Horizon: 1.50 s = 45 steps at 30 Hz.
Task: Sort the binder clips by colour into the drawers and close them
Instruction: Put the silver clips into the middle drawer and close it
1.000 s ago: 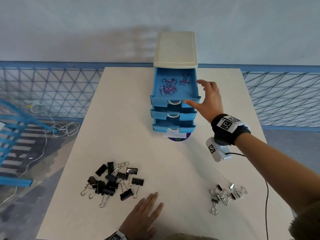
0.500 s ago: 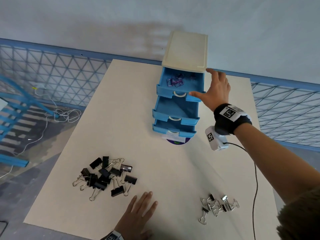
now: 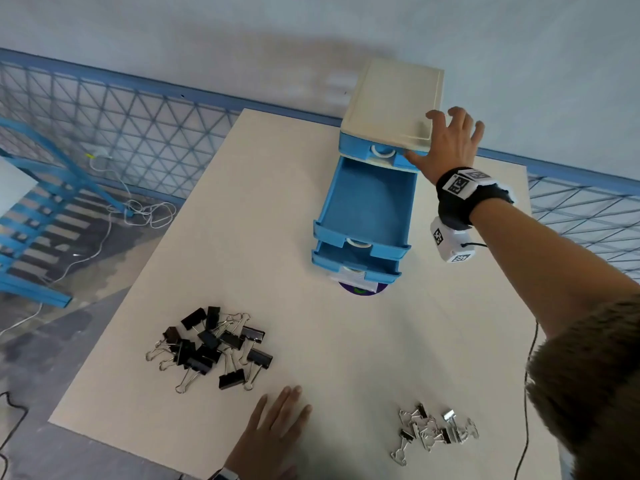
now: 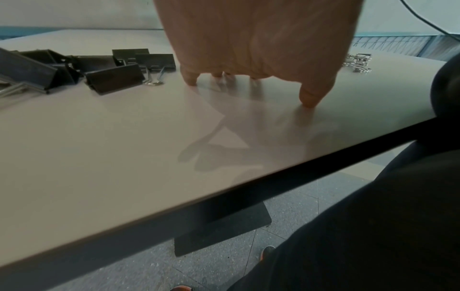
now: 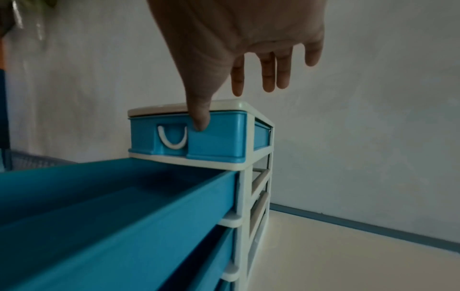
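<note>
The right hand (image 3: 450, 147), its grip loose and holding nothing, had thumbed the top drawer (image 5: 189, 135) shut, leaving black clips (image 3: 214, 348) and silver clips (image 3: 433, 431) unsorted on the worktop (image 3: 346, 341).

We wear a black band (image 3: 465, 197) on our right wrist, with white tags on it that have black square marks. A small white box (image 3: 450, 244) hangs under the band, and a thin black cable (image 3: 530, 348) runs from it. Our right sleeve (image 3: 588, 382) is brown and fuzzy. Our left wrist has a band (image 3: 227, 474) too, with a black and white mark. We wear dark trousers (image 4: 361, 226) and orange shoes (image 4: 267, 253).
</note>
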Each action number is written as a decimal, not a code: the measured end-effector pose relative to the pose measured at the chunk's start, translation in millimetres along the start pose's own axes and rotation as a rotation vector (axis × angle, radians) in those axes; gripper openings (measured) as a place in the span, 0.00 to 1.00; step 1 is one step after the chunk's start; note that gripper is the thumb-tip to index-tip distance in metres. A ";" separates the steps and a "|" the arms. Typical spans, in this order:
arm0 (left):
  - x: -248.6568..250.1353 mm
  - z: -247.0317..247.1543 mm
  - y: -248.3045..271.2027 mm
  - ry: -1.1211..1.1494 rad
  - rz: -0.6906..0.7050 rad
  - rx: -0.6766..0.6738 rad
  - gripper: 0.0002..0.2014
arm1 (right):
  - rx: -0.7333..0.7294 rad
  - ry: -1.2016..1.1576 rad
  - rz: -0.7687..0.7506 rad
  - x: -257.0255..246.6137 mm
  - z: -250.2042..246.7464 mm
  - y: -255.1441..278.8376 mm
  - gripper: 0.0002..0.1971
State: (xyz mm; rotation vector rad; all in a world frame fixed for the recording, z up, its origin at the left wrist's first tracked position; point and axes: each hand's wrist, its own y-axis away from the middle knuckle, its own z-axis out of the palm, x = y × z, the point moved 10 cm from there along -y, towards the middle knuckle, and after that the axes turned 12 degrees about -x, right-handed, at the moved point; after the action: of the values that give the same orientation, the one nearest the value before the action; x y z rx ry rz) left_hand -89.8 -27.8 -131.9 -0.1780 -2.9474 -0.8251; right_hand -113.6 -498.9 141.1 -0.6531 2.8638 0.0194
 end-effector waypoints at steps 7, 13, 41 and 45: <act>-0.6 -2.8 4.3 0.058 0.025 -0.059 0.46 | -0.003 -0.066 0.032 6.8 -0.2 20.1 0.32; 3.5 -12.4 4.8 0.062 0.051 -0.059 0.48 | -0.127 -0.304 0.021 37.5 24.9 106.0 0.30; 161.5 -82.7 -78.1 -0.198 0.490 -0.212 0.31 | -0.604 -0.316 0.355 124.4 182.4 428.7 0.26; 137.1 -93.6 -75.7 -0.159 0.385 -0.227 0.30 | -0.607 -0.342 0.322 110.7 185.6 417.7 0.21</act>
State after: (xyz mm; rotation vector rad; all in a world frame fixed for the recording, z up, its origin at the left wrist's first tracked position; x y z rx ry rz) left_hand -231.7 -128.3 -76.6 -0.8305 -2.8026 -1.1199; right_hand -354.7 -158.7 -76.3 -0.2297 2.5726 0.9737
